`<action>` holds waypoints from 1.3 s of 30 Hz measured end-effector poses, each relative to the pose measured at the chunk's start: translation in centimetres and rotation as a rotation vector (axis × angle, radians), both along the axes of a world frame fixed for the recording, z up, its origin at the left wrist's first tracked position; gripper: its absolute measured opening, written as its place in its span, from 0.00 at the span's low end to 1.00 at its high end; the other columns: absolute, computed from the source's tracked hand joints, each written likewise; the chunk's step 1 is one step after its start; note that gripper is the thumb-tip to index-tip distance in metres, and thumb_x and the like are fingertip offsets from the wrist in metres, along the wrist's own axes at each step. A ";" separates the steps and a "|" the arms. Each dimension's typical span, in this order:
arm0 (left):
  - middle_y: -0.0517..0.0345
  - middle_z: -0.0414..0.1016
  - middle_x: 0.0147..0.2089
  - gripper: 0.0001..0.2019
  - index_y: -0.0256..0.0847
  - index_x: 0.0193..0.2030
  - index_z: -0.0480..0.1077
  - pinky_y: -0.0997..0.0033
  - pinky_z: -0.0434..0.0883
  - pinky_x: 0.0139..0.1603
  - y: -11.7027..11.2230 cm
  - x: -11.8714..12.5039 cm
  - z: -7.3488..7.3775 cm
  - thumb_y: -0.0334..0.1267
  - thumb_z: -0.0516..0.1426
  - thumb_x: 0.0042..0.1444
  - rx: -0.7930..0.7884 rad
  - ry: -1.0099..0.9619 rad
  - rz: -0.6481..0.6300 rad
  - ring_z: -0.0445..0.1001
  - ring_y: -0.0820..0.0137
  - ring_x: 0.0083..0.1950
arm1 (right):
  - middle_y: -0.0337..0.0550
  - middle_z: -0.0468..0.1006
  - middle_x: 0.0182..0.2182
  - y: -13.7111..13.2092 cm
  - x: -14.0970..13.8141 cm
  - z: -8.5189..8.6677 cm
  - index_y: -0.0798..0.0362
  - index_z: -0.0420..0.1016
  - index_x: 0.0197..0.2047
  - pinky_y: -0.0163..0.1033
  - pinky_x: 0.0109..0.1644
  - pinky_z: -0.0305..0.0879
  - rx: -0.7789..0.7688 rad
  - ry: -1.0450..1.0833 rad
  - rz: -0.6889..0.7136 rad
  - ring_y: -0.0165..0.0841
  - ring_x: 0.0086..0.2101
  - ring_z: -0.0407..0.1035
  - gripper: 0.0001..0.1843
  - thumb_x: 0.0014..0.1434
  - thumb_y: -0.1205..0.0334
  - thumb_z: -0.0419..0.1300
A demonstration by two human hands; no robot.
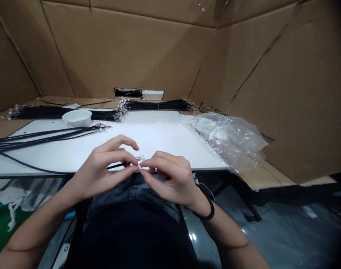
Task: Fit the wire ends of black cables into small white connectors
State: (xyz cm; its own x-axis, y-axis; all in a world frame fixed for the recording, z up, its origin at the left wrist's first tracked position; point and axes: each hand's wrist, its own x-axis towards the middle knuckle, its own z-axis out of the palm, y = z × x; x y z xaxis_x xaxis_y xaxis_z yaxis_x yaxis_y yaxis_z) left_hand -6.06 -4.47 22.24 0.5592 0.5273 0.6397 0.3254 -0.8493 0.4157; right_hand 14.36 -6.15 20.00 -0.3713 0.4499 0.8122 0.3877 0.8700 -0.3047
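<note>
Centrally, a cable [116, 165] with a white connector [142, 157] at the near edge of the bench [170, 138].
The left hand [103, 164] pinches the cable; the right hand [170, 173] is nearly closed beside the connector, any grip unclear. Beyond are a bowl [77, 118] and cable bundles [159, 105]; right, a bag [229, 138].

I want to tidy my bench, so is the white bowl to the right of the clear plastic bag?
No, the white bowl stands on the picture's left side, while the clear plastic bag lies on its right.
</note>
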 end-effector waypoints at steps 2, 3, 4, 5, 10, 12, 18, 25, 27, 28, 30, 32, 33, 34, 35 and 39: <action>0.52 0.73 0.47 0.04 0.39 0.34 0.74 0.73 0.72 0.39 0.0 0.0 0.2 0.29 0.59 0.60 -0.043 0.007 -0.007 0.75 0.72 0.40 | 0.37 0.73 0.24 0.0 0.1 0.1 0.53 0.76 0.39 0.31 0.26 0.60 0.019 0.003 -0.006 0.25 0.21 0.62 0.06 0.60 0.71 0.59; 0.52 0.73 0.47 0.05 0.39 0.34 0.75 0.74 0.72 0.39 0.1 -0.1 0.2 0.29 0.59 0.60 -0.064 0.010 -0.011 0.75 0.72 0.41 | 0.37 0.73 0.24 0.0 0.1 0.1 0.54 0.75 0.38 0.31 0.26 0.60 0.028 -0.004 -0.011 0.25 0.21 0.62 0.06 0.60 0.72 0.59; 0.53 0.73 0.47 0.05 0.40 0.34 0.75 0.74 0.72 0.40 0.1 -0.1 0.3 0.29 0.59 0.59 -0.085 0.015 -0.014 0.75 0.71 0.43 | 0.38 0.73 0.24 0.0 0.2 0.1 0.54 0.75 0.38 0.31 0.26 0.59 0.036 -0.017 -0.016 0.25 0.21 0.63 0.05 0.60 0.72 0.59; 0.53 0.73 0.46 0.05 0.40 0.34 0.75 0.74 0.72 0.40 0.1 -0.1 0.3 0.30 0.59 0.59 -0.104 0.017 -0.014 0.76 0.70 0.44 | 0.38 0.74 0.25 0.0 0.3 0.1 0.54 0.75 0.37 0.31 0.26 0.59 0.044 -0.038 -0.023 0.25 0.22 0.64 0.05 0.60 0.72 0.59; 0.54 0.74 0.47 0.06 0.41 0.33 0.76 0.73 0.72 0.40 0.2 -0.1 0.3 0.32 0.59 0.60 -0.160 0.024 0.010 0.76 0.69 0.44 | 0.40 0.76 0.27 0.0 0.7 0.1 0.54 0.74 0.40 0.33 0.26 0.58 0.171 -0.214 -0.106 0.26 0.23 0.66 0.05 0.64 0.69 0.57; 0.54 0.74 0.47 0.06 0.41 0.32 0.76 0.73 0.72 0.39 0.2 -0.1 0.3 0.33 0.59 0.60 -0.175 0.029 0.006 0.75 0.70 0.43 | 0.39 0.76 0.26 0.0 0.8 0.1 0.55 0.74 0.39 0.34 0.25 0.56 0.233 -0.273 -0.151 0.26 0.23 0.65 0.05 0.65 0.68 0.56; 0.55 0.74 0.45 0.05 0.40 0.32 0.76 0.75 0.73 0.40 0.2 -0.2 0.3 0.32 0.60 0.59 -0.227 0.035 -0.026 0.75 0.72 0.42 | 0.37 0.72 0.23 0.4 0.9 0.2 0.55 0.73 0.36 0.36 0.22 0.52 0.350 -0.362 -0.154 0.26 0.20 0.60 0.08 0.66 0.70 0.54; 0.52 0.72 0.47 0.05 0.39 0.36 0.72 0.75 0.73 0.39 0.1 0.4 -0.3 0.26 0.58 0.59 -0.027 -0.010 -0.014 0.75 0.72 0.41 | 0.39 0.70 0.23 0.6 0.4 -0.2 0.56 0.71 0.36 0.37 0.23 0.52 0.307 -0.281 -0.155 0.29 0.20 0.59 0.06 0.65 0.70 0.54; 0.51 0.71 0.47 0.04 0.38 0.37 0.71 0.74 0.73 0.39 0.2 0.5 -0.7 0.26 0.58 0.59 0.049 -0.021 -0.007 0.75 0.73 0.39 | 0.38 0.70 0.24 0.5 0.3 -0.2 0.56 0.71 0.37 0.35 0.24 0.54 0.220 -0.224 -0.140 0.28 0.21 0.59 0.05 0.64 0.70 0.55; 0.51 0.70 0.47 0.04 0.38 0.38 0.70 0.73 0.73 0.39 0.3 0.5 -0.9 0.25 0.58 0.60 0.083 -0.023 -0.007 0.75 0.75 0.37 | 0.38 0.70 0.24 0.4 0.2 -0.2 0.55 0.70 0.38 0.35 0.25 0.55 0.168 -0.188 -0.124 0.28 0.21 0.59 0.04 0.64 0.71 0.55; 0.50 0.69 0.48 0.05 0.38 0.39 0.70 0.73 0.73 0.38 0.4 0.6 -1.3 0.25 0.58 0.60 0.150 -0.029 -0.011 0.74 0.76 0.35 | 0.37 0.70 0.24 0.2 0.1 -0.2 0.54 0.69 0.37 0.34 0.25 0.55 0.067 -0.116 -0.087 0.27 0.21 0.58 0.04 0.63 0.71 0.55; 0.50 0.69 0.49 0.06 0.37 0.40 0.71 0.74 0.72 0.37 0.5 0.7 -1.5 0.24 0.58 0.59 0.192 -0.038 -0.015 0.74 0.77 0.34 | 0.36 0.69 0.24 0.0 0.0 -0.2 0.54 0.70 0.36 0.33 0.25 0.54 -0.023 -0.064 -0.064 0.25 0.20 0.56 0.04 0.63 0.71 0.56; 0.50 0.68 0.49 0.06 0.37 0.40 0.71 0.74 0.72 0.36 0.5 0.7 -1.5 0.23 0.58 0.59 0.194 -0.048 -0.018 0.74 0.77 0.34 | 0.36 0.68 0.23 -0.1 0.0 -0.1 0.55 0.70 0.36 0.33 0.25 0.54 -0.060 -0.043 -0.055 0.25 0.20 0.56 0.04 0.62 0.71 0.56; 0.50 0.69 0.48 0.06 0.37 0.39 0.72 0.74 0.72 0.36 0.5 0.7 -1.5 0.23 0.58 0.59 0.181 -0.058 -0.021 0.74 0.77 0.34 | 0.35 0.68 0.23 -0.2 0.0 0.0 0.55 0.70 0.35 0.32 0.25 0.54 -0.094 -0.023 -0.046 0.24 0.20 0.55 0.04 0.62 0.71 0.57; 0.51 0.69 0.48 0.05 0.37 0.38 0.72 0.75 0.72 0.36 0.4 0.8 -1.4 0.24 0.59 0.58 0.154 -0.070 -0.025 0.74 0.77 0.33 | 0.35 0.67 0.23 -0.2 0.1 0.1 0.55 0.71 0.34 0.32 0.25 0.54 -0.127 -0.004 -0.038 0.23 0.19 0.55 0.04 0.61 0.71 0.57; 0.55 0.69 0.46 0.05 0.37 0.33 0.74 0.76 0.71 0.38 0.1 0.7 -0.7 0.25 0.61 0.57 0.011 -0.110 -0.031 0.74 0.81 0.31 | 0.33 0.64 0.21 0.0 0.3 0.6 0.55 0.69 0.31 0.31 0.23 0.54 -0.308 0.110 -0.025 0.23 0.19 0.55 0.04 0.57 0.67 0.60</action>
State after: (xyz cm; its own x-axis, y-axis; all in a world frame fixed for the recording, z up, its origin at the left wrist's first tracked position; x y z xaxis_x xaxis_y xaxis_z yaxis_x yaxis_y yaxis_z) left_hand -5.33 -4.41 21.54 0.5010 0.5032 0.7041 0.2517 -0.8631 0.4378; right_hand 14.67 -6.13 20.59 -0.2748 0.6885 0.6712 0.3582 0.7211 -0.5930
